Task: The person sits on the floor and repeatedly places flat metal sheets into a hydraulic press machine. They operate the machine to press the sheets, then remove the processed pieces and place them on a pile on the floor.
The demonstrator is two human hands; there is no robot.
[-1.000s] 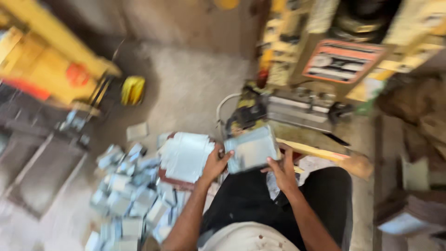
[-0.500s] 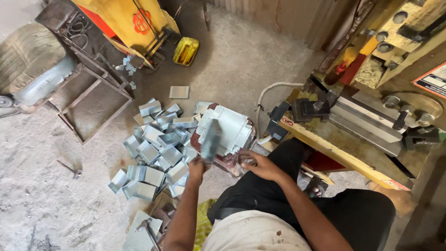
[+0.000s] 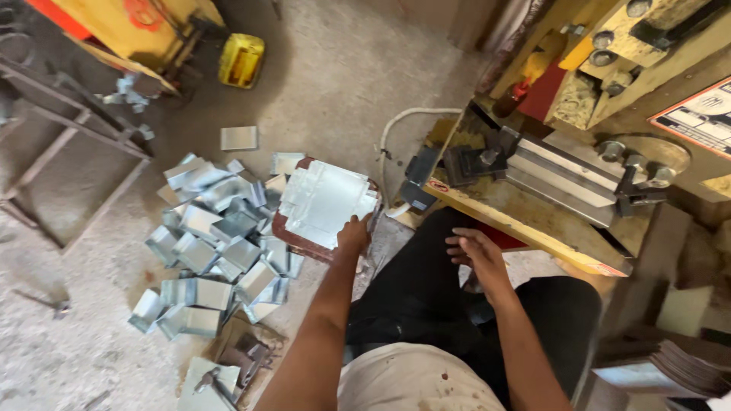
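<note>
The left hand rests its fingers on the stack of flat metal sheets, gripping nothing, while the right hand hovers open and empty over the lap.

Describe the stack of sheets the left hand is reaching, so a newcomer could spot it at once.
Start at the yellow press machine on the right. Left of its bench, on the concrete floor, the left hand touches a stack of flat metal sheets on a rusty red base. Unlike the heap of bent pieces beside it, these lie flat and stacked.

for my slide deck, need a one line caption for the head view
Left hand on a stack of flat metal sheets beside a floor pile of bent pieces.
</note>
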